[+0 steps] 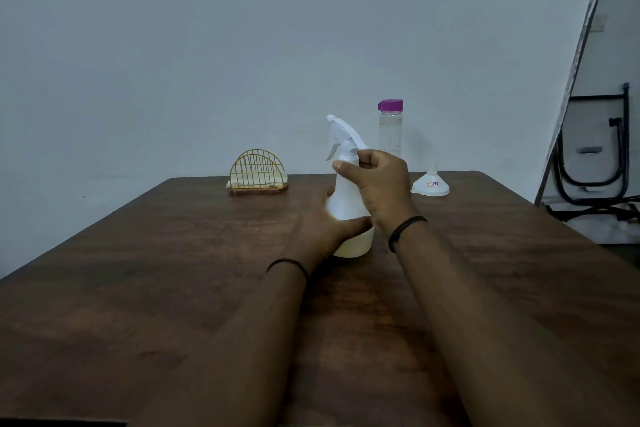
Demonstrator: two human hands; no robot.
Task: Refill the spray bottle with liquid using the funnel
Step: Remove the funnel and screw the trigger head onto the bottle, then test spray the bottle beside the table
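Note:
A white spray bottle (346, 198) stands upright on the brown wooden table (173, 270), its trigger head pointing left. My left hand (323, 227) wraps around the bottle's lower body. My right hand (379, 184) grips the neck just under the spray head. Behind the bottle stands a clear water bottle (390, 130) with a purple cap. A white funnel (430, 184) rests upside down, spout up, on the table to the right of it.
A gold wire napkin holder (258, 172) on a wooden base stands at the table's far edge, left of the bottle. A leaning board and a folded black metal frame (595, 156) are off the table's right side.

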